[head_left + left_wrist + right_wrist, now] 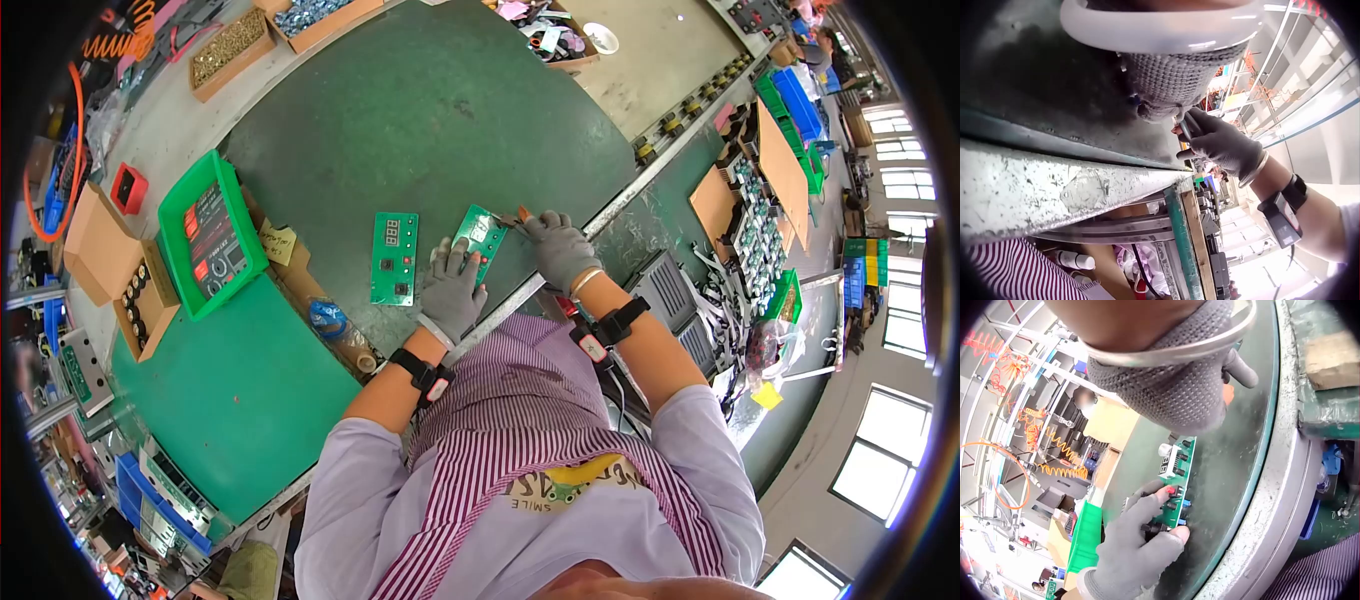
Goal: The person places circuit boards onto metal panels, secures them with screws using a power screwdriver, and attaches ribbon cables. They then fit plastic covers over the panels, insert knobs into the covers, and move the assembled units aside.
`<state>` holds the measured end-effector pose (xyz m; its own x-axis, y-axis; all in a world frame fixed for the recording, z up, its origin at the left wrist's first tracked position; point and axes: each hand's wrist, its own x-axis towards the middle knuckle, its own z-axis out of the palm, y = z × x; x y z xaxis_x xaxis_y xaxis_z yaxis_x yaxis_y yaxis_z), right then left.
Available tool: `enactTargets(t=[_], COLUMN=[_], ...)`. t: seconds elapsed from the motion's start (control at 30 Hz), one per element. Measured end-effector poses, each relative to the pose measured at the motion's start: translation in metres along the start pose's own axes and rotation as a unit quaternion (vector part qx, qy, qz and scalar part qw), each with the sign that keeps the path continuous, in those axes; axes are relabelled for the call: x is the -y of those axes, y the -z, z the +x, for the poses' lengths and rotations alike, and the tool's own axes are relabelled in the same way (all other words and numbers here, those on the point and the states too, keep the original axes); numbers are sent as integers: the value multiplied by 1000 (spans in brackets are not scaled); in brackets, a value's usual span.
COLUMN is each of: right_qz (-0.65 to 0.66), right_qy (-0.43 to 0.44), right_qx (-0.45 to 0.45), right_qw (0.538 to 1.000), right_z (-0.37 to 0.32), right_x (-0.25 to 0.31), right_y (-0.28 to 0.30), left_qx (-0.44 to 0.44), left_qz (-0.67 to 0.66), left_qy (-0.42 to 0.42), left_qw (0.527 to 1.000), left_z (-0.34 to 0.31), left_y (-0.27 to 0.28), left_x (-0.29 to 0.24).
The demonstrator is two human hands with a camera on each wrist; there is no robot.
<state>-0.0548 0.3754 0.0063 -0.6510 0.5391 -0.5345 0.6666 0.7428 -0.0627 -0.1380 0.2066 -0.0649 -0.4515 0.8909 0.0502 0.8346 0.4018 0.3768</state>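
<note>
The left hand (452, 290) and right hand (560, 250) wear grey knitted cloth gloves (1166, 394), rough-woven and matt. The small green printed circuit board (480, 235) under the left fingers is hard, slightly glossy laminate with black plastic parts. The slim tool with an orange plastic grip (521, 214), pinched in the right hand, has a dull metal shaft. The dark green bench mat (420, 110) is smooth and faintly shiny. The grey metal bench edge (1035, 194) is scratched and pitted. The bright green tray (166, 230) is glossy plastic.
</note>
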Motion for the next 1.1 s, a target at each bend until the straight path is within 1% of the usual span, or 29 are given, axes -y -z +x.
enactTargets(t=[0.07, 0.17, 0.27, 0.37, 0.47, 0.53, 0.63, 0.67, 0.73, 0.77, 0.83, 0.87, 0.9, 0.93, 0.97, 1.03, 1.07, 1.1], right_qz=[31, 23, 13, -15, -62, -44, 46, 79, 149, 162, 188, 219, 223, 228, 236, 324, 364, 376], right_qy=[3, 39, 48, 39, 75, 169, 284, 253, 178, 154, 78, 14, -40, -102, -163, -305, -360, -378], right_qx=[-2, -5, 15, 26, 55, 24, -53, -69, -115, -137, -192, -156, -178, -186, -188, -223, -235, -342], right_qw=[1000, 999, 999, 999, 994, 984, 956, 962, 966, 965, 960, 963, 958, 950, 939, 867, 826, 774], right_z=[1, 0, 1, -6, -19, -53, -90, -92, -96, -101, -125, -145, -161, -179, -199, -249, -273, -295], right_x=[-3, -5, -5, 2, 14, 24, 41, 36, 16, 1, -41, -59, -81, -103, -125, -167, -187, -210], right_y=[-1, 0, 2, 12, 17, 15, 11, 11, 11, 8, 1, 3, -12, -25, -37, -66, -83, -113], left_qx=[6, 4, -6, 0, -6, -26, -29, -30, -26, -23, -37, -39, -43, -61, -43, -23, -21, -25], left_qz=[-8, -16, -16, -17, -4, -9, 17, 34, 2, -19, -27, -59, -66, -44, -69, -55, -53, -50], left_qy=[2, -1, -8, -6, -15, -24, -54, -72, -42, -41, -59, -62, -76, -90, -76, -70, -88, -100], left_qw=[1000, 1000, 1000, 1000, 1000, 999, 998, 996, 999, 999, 997, 996, 994, 993, 994, 996, 995, 993], left_z=[1, 0, 0, 1, 0, 1, -3, 0, 0, 1, 3, 4, 5, 4, 3, 2, 2, 5], left_y=[0, -2, -5, -2, -5, -12, -18, -17, 0, 6, 12, 5, -1, -6, 2, 3, 7, 9], left_x=[1, 2, 3, 2, 2, 6, 12, 15, 7, -2, -9, -7, -3, -1, -9, -9, -11, -16])
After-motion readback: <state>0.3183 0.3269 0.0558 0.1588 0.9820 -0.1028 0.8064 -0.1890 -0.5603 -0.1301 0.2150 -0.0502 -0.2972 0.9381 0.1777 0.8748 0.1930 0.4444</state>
